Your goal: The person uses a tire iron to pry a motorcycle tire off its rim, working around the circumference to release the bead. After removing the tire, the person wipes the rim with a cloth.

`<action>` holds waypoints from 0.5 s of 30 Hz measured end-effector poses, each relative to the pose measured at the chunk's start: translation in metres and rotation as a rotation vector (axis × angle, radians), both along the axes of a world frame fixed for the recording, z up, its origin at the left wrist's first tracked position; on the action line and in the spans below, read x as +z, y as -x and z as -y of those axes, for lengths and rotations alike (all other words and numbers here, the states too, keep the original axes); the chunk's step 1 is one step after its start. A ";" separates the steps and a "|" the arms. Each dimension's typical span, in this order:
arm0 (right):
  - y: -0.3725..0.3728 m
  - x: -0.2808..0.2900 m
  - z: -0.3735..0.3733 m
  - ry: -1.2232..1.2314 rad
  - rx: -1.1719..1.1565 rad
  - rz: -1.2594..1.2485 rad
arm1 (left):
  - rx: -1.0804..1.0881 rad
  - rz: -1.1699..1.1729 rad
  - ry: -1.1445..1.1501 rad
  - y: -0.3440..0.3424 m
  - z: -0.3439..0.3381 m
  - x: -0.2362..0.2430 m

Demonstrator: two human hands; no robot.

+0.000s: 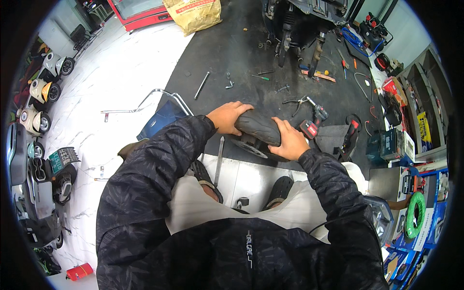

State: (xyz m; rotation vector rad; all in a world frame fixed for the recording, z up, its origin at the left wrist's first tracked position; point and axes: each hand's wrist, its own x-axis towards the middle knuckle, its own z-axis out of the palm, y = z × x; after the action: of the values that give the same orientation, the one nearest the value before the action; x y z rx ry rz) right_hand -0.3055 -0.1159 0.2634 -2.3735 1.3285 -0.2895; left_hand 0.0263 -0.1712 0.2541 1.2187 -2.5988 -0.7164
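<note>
A small scooter wheel with a black tyre stands upright in front of me on the edge of the dark mat, its metal rim showing low on the near side. My left hand grips the tyre from the left, thumb on the near side and fingers over the top. On the right, my right hand clasps the tread with its thumb near the top. A long flat metal bar lies just left of the wheel. Right of it rests a cordless impact driver with a red battery, beside open pliers.
A partly dismantled scooter stands at the far end of the mat. Loose tools include a long steel bar and a green screwdriver. A bent chrome frame lies left; boxes and a green ring are right.
</note>
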 end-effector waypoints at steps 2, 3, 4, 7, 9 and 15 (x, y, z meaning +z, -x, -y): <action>0.012 0.002 0.009 -0.069 0.003 -0.007 | 0.019 -0.004 -0.054 -0.006 -0.005 0.001; 0.019 0.004 0.013 -0.104 0.021 0.003 | 0.052 0.002 -0.074 -0.010 -0.008 0.000; 0.025 0.007 0.017 -0.121 0.033 0.029 | 0.108 0.041 -0.098 -0.013 -0.011 -0.003; 0.033 0.014 0.015 -0.106 -0.010 -0.090 | 0.159 0.039 -0.116 -0.023 -0.022 -0.022; 0.024 0.013 0.006 0.029 -0.002 -0.088 | 0.170 0.015 -0.083 -0.025 -0.027 -0.040; -0.011 0.013 -0.001 0.180 0.045 -0.099 | 0.140 0.216 -0.044 -0.008 -0.015 -0.028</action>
State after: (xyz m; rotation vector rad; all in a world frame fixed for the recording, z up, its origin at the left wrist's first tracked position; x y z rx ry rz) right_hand -0.2948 -0.1150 0.2763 -2.5945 1.3410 -0.2930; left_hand 0.0340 -0.1558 0.2259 1.5528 -2.6422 -0.6502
